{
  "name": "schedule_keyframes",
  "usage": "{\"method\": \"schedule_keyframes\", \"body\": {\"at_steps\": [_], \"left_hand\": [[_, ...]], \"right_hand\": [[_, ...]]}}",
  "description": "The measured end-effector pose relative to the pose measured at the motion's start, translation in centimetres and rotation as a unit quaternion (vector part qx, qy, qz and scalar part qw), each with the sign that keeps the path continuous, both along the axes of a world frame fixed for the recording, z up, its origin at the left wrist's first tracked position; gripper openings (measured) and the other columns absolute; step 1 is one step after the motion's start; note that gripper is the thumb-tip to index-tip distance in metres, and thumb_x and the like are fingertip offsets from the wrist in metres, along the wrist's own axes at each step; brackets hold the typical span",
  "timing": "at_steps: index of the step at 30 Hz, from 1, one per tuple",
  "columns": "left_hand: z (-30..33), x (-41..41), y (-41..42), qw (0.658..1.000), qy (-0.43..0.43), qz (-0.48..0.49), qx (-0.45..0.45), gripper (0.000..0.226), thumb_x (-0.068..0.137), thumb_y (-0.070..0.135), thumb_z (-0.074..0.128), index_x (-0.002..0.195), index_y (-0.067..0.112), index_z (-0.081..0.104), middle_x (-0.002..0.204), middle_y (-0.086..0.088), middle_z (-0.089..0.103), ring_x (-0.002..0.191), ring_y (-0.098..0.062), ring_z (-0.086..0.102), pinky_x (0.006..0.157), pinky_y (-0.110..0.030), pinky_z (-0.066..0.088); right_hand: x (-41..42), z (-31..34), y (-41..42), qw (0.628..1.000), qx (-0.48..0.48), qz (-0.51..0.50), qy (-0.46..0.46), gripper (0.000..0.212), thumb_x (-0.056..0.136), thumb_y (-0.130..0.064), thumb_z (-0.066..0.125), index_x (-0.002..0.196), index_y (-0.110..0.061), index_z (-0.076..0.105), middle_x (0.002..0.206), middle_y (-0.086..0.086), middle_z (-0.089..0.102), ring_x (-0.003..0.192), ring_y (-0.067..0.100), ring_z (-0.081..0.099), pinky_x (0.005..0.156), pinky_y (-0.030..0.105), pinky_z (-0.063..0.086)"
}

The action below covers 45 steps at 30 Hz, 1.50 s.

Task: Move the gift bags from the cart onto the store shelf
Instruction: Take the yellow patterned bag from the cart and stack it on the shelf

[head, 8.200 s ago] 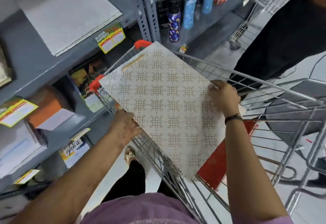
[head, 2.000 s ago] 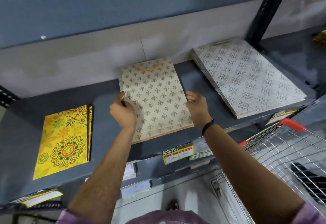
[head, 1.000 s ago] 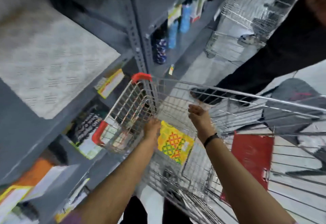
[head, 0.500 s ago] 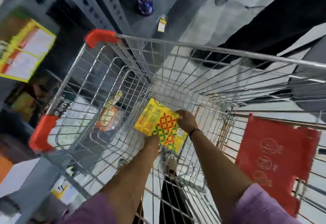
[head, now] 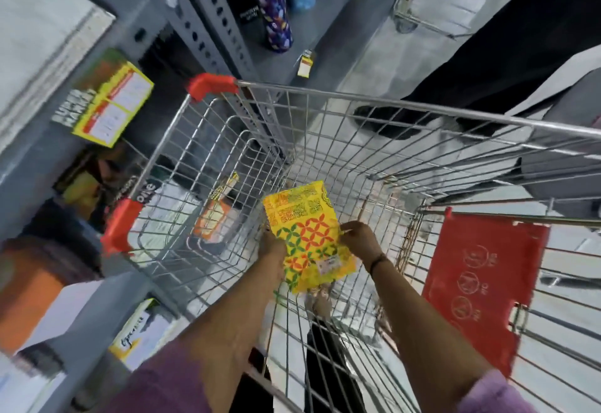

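Note:
A small yellow gift bag (head: 307,233) with red and green flower patterns is held flat inside the wire shopping cart (head: 390,116). My left hand (head: 272,250) grips its left edge and my right hand (head: 359,238) grips its right edge. Both arms reach down over the cart's near side. The bag tilts away from me, with a white price sticker near its lower end. On the left stands the grey store shelf (head: 42,149), where a pale patterned gift bag (head: 39,32) lies flat at the upper left.
The cart has red corner guards (head: 211,86) and a red child-seat flap (head: 478,286) on the right. Water bottles (head: 274,19) stand on a lower shelf ahead. A person in dark clothes (head: 507,48) stands beyond the cart. Boxes and price tags (head: 110,110) fill the shelving on the left.
Both hands have closed on the yellow gift bag and lifted it a little off the cart's bottom toward me. Earlier I set a beige patterned bag on the shelf, then turned back to the cart.

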<state>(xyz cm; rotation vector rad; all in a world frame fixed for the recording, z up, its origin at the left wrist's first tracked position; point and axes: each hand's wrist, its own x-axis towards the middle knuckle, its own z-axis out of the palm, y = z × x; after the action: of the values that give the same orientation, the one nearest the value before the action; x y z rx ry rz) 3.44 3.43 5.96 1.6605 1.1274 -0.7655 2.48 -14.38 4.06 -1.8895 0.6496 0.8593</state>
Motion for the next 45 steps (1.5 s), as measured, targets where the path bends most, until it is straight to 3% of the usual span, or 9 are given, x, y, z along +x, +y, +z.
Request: {"method": "schedule_keyframes", "body": {"at_steps": [3, 5, 8, 12, 17, 24, 32, 37, 45], "left_hand": [[6.6, 0.7, 0.1, 0.998, -0.050, -0.012, -0.020, 0.037, 0.096, 0.006, 0.035, 0.131, 0.003, 0.046, 0.126, -0.014, 0.057, 0.091, -0.020, 0.055, 0.087, -0.041, 0.054], [11.5, 0.8, 0.3, 0.992, -0.106, -0.007, -0.060, 0.032, 0.095, -0.003, 0.037, 0.122, 0.010, 0.048, 0.111, -0.007, 0.057, 0.077, -0.017, 0.063, 0.064, -0.027, 0.059], [15.7, 0.5, 1.7, 0.981, -0.169, -0.041, -0.082, 0.031, 0.092, -0.006, 0.043, 0.123, -0.002, 0.048, 0.129, -0.021, 0.055, 0.103, -0.030, 0.064, 0.080, -0.039, 0.053], [20.3, -0.5, 3.7, 0.966, -0.247, -0.018, -0.077, 0.028, 0.092, -0.008, 0.045, 0.115, 0.005, 0.053, 0.111, -0.009, 0.061, 0.093, -0.017, 0.065, 0.083, -0.037, 0.053], [24.5, -2.9, 6.0, 0.934, -0.351, 0.065, -0.013, 0.030, 0.088, -0.004, 0.055, 0.118, -0.006, 0.055, 0.109, -0.020, 0.062, 0.104, -0.032, 0.059, 0.093, -0.049, 0.049], [28.4, -6.4, 13.5, 0.837, -0.506, 0.199, 0.069, 0.020, 0.080, 0.001, 0.068, 0.078, 0.020, 0.060, 0.081, 0.000, 0.063, 0.067, 0.005, 0.060, 0.065, -0.014, 0.049], [30.6, -14.7, 26.3, 0.772, -0.542, 0.320, 0.088, 0.022, 0.086, -0.002, 0.058, 0.095, 0.015, 0.069, 0.067, 0.022, 0.072, 0.069, 0.003, 0.063, 0.069, -0.017, 0.051], [31.5, -21.6, 36.8, 0.739, -0.549, 0.372, 0.120, 0.029, 0.088, -0.008, 0.052, 0.112, 0.004, 0.065, 0.084, 0.015, 0.072, 0.077, -0.003, 0.066, 0.073, -0.018, 0.054], [31.8, -32.1, 53.6, 0.704, -0.517, 0.384, 0.297, 0.031, 0.089, -0.008, 0.049, 0.103, 0.013, 0.066, 0.101, -0.003, 0.067, 0.082, 0.011, 0.062, 0.075, -0.005, 0.048]], "right_hand": [[-1.0, 3.9, -0.3, 0.993, 0.075, -0.078, -0.044, 0.012, 0.080, -0.012, 0.062, 0.090, -0.018, 0.059, 0.084, 0.008, 0.062, 0.075, 0.024, 0.058, 0.067, 0.035, 0.052], [-1.5, 7.8, -0.3, 0.981, 0.134, -0.124, -0.071, 0.017, 0.084, -0.006, 0.060, 0.081, -0.022, 0.056, 0.076, 0.002, 0.059, 0.069, 0.019, 0.057, 0.056, 0.027, 0.046], [-1.9, 12.5, 0.1, 0.963, 0.206, -0.148, -0.096, 0.019, 0.085, -0.003, 0.059, 0.080, -0.021, 0.055, 0.076, 0.002, 0.055, 0.066, 0.013, 0.054, 0.054, 0.021, 0.043], [-2.0, 17.8, 1.3, 0.950, 0.250, -0.140, -0.125, 0.012, 0.086, -0.004, 0.057, 0.090, -0.015, 0.056, 0.084, 0.002, 0.057, 0.076, 0.013, 0.057, 0.065, 0.025, 0.045], [-1.7, 22.9, 4.0, 0.941, 0.278, -0.118, -0.153, 0.013, 0.087, -0.004, 0.056, 0.095, -0.014, 0.054, 0.084, 0.003, 0.056, 0.074, 0.014, 0.056, 0.065, 0.026, 0.043], [-1.6, 28.9, 12.3, 0.927, 0.312, -0.019, -0.209, 0.013, 0.088, -0.003, 0.054, 0.086, -0.015, 0.059, 0.086, 0.011, 0.060, 0.064, 0.011, 0.061, 0.060, 0.024, 0.050], [-3.9, 31.3, 27.3, 0.914, 0.323, 0.102, -0.223, 0.016, 0.089, -0.006, 0.054, 0.104, -0.004, 0.060, 0.092, 0.015, 0.062, 0.067, 0.013, 0.060, 0.054, 0.019, 0.050], [-7.9, 32.5, 40.0, 0.901, 0.326, 0.176, -0.227, 0.013, 0.090, 0.002, 0.050, 0.094, -0.005, 0.060, 0.068, 0.007, 0.063, 0.055, 0.011, 0.057, 0.051, 0.019, 0.048], [-16.5, 32.6, 59.5, 0.877, 0.352, 0.224, -0.237, 0.012, 0.081, -0.002, 0.065, 0.088, -0.011, 0.064, 0.083, 0.016, 0.066, 0.073, 0.023, 0.065, 0.059, 0.029, 0.058]]}}
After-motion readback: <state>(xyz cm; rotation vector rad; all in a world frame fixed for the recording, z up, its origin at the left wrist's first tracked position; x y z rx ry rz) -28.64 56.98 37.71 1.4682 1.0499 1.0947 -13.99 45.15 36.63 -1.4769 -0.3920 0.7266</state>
